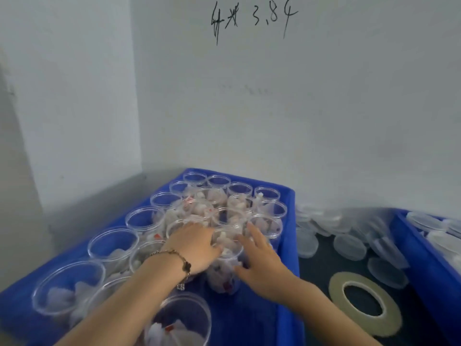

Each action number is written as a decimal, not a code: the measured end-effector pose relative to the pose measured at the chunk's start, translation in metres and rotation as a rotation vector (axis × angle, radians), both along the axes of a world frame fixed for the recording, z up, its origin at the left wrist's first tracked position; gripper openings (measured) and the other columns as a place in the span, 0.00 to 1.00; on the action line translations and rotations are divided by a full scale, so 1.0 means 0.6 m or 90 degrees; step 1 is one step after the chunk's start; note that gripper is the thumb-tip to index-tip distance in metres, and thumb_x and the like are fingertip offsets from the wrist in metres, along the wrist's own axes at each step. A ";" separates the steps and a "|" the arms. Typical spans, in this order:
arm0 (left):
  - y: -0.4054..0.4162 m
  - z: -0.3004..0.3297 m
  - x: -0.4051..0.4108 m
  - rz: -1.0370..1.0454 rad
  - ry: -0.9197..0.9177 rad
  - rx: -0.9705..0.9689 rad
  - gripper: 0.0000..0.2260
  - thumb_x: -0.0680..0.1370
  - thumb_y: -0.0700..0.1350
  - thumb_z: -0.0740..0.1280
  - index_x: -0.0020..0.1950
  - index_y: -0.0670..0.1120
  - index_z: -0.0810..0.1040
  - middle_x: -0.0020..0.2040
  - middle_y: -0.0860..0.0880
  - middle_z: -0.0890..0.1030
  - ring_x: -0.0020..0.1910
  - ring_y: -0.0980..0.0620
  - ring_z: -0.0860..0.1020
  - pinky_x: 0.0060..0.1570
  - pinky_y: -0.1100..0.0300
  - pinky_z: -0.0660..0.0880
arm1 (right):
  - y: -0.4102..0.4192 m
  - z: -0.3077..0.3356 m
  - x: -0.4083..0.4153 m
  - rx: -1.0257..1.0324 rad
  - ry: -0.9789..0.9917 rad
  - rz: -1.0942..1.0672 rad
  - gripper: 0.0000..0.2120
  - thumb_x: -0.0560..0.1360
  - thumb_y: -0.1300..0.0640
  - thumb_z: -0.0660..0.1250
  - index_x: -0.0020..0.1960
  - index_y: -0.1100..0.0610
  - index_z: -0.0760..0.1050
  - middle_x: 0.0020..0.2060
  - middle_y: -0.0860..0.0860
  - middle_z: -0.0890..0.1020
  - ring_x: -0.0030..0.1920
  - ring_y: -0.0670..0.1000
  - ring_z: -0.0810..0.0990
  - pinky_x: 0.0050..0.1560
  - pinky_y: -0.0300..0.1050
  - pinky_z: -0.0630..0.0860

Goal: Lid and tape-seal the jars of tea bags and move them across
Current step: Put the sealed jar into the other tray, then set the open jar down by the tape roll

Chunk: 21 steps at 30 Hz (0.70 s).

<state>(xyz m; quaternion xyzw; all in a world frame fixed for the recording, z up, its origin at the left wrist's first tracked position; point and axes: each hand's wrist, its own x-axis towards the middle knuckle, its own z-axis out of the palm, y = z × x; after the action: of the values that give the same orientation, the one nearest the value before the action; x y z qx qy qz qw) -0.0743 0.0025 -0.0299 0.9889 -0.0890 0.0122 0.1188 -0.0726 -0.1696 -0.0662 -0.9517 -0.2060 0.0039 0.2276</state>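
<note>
Clear round plastic jar of tea bags (225, 265), no lid on, standing upright in the blue plastic crate (287, 245) among the other open jars of the same kind. Left hand (197, 248) draped over its left rim and wall, fingers curled round it, bracelet (174, 258) on the wrist. Right hand (259, 260) laid against the right side with fingers nearly straight and spread; touching or just short of the wall, cannot tell through the blur.

Handling, as a judgement: thin-walled, light, smooth; likely to flex or slip if squeezed near the rim. Better taken around the middle of the wall with both palms, kept upright so loose bags stay inside. Neighbouring jars packed touching, so a straight vertical lift, no tilt.

Outward: clear flat round plastic lids (349, 245) heaped on the dark surface right of the crate, well apart from the jar. Roll of clear tape (364, 304) lying flat nearer the camera. Second blue crate (424, 275) at far right, lidded items in it. Handwriting on the white wall (252, 21) above.
</note>
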 end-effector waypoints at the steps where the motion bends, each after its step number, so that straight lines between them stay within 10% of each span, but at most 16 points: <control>1: 0.003 -0.009 -0.005 0.002 0.002 -0.006 0.11 0.79 0.53 0.59 0.52 0.50 0.77 0.51 0.51 0.78 0.50 0.53 0.76 0.54 0.55 0.74 | 0.013 -0.009 0.002 -0.004 0.011 0.015 0.31 0.76 0.53 0.62 0.75 0.46 0.53 0.76 0.48 0.42 0.76 0.55 0.49 0.73 0.55 0.56; 6: -0.030 -0.050 -0.027 -0.004 -0.040 0.013 0.14 0.79 0.50 0.56 0.64 0.52 0.73 0.63 0.50 0.72 0.63 0.50 0.68 0.65 0.54 0.65 | 0.046 -0.042 0.010 -0.042 0.005 -0.035 0.24 0.77 0.52 0.64 0.71 0.48 0.64 0.76 0.56 0.44 0.76 0.60 0.44 0.74 0.52 0.50; 10: -0.050 -0.064 -0.028 0.026 -0.078 0.082 0.13 0.80 0.48 0.56 0.62 0.48 0.73 0.63 0.49 0.73 0.66 0.47 0.65 0.65 0.54 0.63 | 0.038 -0.032 0.016 0.048 0.009 -0.111 0.12 0.76 0.56 0.63 0.59 0.57 0.72 0.63 0.57 0.72 0.59 0.55 0.73 0.56 0.43 0.71; 13: -0.058 -0.050 -0.023 0.034 -0.104 0.078 0.10 0.79 0.43 0.60 0.59 0.48 0.74 0.62 0.50 0.73 0.63 0.48 0.68 0.63 0.54 0.67 | 0.034 -0.016 0.010 0.023 -0.053 -0.098 0.10 0.75 0.59 0.67 0.56 0.57 0.73 0.54 0.54 0.79 0.53 0.53 0.77 0.52 0.45 0.74; 17: -0.083 -0.002 -0.032 0.011 -0.219 -0.205 0.18 0.78 0.41 0.65 0.66 0.52 0.69 0.68 0.51 0.69 0.52 0.58 0.75 0.47 0.66 0.76 | 0.005 0.018 -0.032 0.285 -0.143 -0.128 0.04 0.77 0.58 0.62 0.52 0.51 0.71 0.49 0.48 0.76 0.41 0.48 0.75 0.37 0.41 0.72; 21: -0.170 0.049 -0.089 -0.081 -0.369 -0.534 0.44 0.68 0.52 0.74 0.72 0.67 0.47 0.75 0.57 0.56 0.62 0.64 0.69 0.40 0.84 0.66 | -0.070 0.063 -0.093 0.461 -0.307 -0.142 0.11 0.76 0.57 0.64 0.49 0.42 0.68 0.48 0.42 0.73 0.45 0.40 0.74 0.39 0.35 0.72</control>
<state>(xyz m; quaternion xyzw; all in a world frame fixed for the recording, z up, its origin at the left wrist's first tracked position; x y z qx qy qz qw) -0.1277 -0.0994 -0.0006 0.8046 -0.1655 0.3133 0.4765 -0.1282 -0.2116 -0.0283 -0.8009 -0.1373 -0.3151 0.4904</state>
